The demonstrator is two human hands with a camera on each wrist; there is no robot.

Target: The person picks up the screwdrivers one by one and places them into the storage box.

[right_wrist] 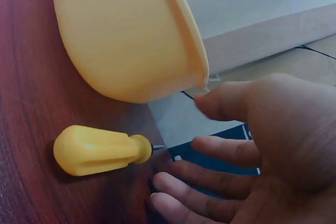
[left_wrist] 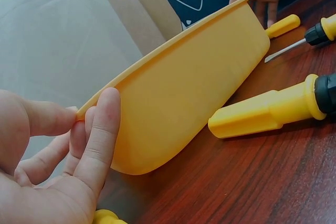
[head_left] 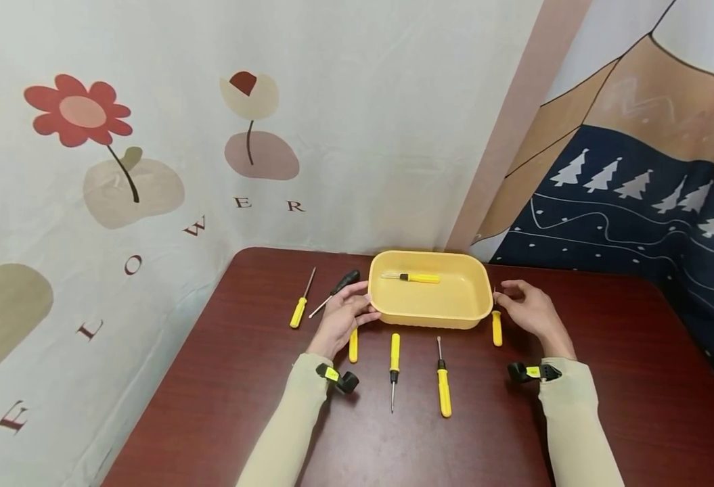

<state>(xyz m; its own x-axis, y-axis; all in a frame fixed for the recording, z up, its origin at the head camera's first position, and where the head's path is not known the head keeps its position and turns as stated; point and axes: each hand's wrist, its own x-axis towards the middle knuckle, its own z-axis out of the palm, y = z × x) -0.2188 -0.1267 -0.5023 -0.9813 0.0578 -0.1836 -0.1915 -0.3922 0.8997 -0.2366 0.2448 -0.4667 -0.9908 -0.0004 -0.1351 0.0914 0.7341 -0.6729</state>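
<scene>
We find the yellow tray (head_left: 424,320) near the far edge of the dark red surface (head_left: 484,446), between the two hands, with a small screwdriver (head_left: 424,278) lying inside it. Our left hand (head_left: 346,316) pinches its left end: the thumb is at the rim and the fingers (left_wrist: 103,129) bear on the outer wall below. Our right hand (head_left: 530,310) is just beside the opposite end, its fingers apart and loosely bent, holding nothing; we cannot tell whether the thumb touches the rim. Nor can we tell if the base sits fully flat.

We judge the tray to be thin moulded plastic: light, fairly stiff, smooth enough to slip a little under dry fingers, and hardly fragile. The projecting lip at both short ends looks the best hold, since a one-sided lift would likely tip it and let the loose tool slide. A stubby screwdriver (head_left: 497,329) lies close by the right end, another yellow handle (head_left: 353,346) shows beside the left hand, and two more, the middle screwdriver (head_left: 395,355) and the longer screwdriver (head_left: 443,389), lie in front.
</scene>
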